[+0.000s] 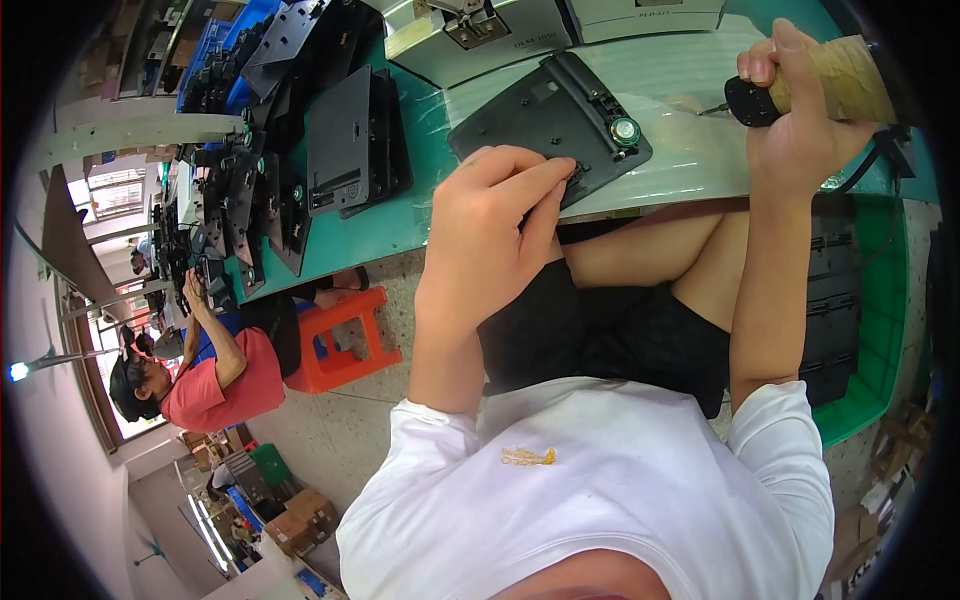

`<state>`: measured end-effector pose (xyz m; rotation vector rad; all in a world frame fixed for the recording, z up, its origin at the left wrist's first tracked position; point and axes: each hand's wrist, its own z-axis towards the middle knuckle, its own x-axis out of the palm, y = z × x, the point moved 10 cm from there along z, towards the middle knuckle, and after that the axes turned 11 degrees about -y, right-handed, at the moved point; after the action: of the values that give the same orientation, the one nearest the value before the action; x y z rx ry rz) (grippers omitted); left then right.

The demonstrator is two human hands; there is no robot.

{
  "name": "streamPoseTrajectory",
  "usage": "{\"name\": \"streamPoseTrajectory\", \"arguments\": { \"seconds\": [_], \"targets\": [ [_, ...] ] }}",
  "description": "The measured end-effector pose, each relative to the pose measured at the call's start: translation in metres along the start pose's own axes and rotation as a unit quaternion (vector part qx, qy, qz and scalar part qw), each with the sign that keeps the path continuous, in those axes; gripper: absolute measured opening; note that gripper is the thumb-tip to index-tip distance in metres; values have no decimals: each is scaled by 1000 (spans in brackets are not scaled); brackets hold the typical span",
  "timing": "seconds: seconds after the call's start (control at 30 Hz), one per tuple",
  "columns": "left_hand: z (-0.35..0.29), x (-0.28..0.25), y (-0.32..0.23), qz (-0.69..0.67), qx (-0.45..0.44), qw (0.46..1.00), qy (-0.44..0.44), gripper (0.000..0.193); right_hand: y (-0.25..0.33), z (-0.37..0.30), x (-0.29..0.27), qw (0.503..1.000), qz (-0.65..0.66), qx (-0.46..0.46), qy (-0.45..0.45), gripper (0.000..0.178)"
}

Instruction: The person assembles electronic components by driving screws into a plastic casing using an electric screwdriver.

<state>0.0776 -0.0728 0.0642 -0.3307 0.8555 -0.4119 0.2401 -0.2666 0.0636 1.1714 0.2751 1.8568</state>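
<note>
Green surface (412, 222) | left fingers (545, 183) pinch narrowly over black rectangular panel (530, 115), perhaps steadying it | panel's right: right fingers (790, 65) wrap tan-and-black driver (845, 80)

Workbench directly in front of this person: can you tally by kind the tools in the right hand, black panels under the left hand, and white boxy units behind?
Power screwdriver, in the right hand: 1
Black panel, under the left hand: 1
White boxy units, behind: 2
Total: 4
</note>
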Motion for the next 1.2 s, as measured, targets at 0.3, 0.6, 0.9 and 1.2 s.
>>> {"name": "streamPoseTrajectory", "arguments": {
  "seconds": [0.3,0.6,0.9,1.2],
  "targets": [
    [0,4,-7,27,-3,999,37,22,0,0,0,1000,3,-13,10,9],
    [-4,5,-11,67,-1,996,62,31,7,-3,4,1000,-3,-11,-15,46],
    [5,-33,-31,0,29,997,-65,36,40,2,11,999,19,-10,-34,40],
    [-42,-7,-90,-196,17,978,-67,26,112,-75,32,986,108,131,3,71]
  ]
}}
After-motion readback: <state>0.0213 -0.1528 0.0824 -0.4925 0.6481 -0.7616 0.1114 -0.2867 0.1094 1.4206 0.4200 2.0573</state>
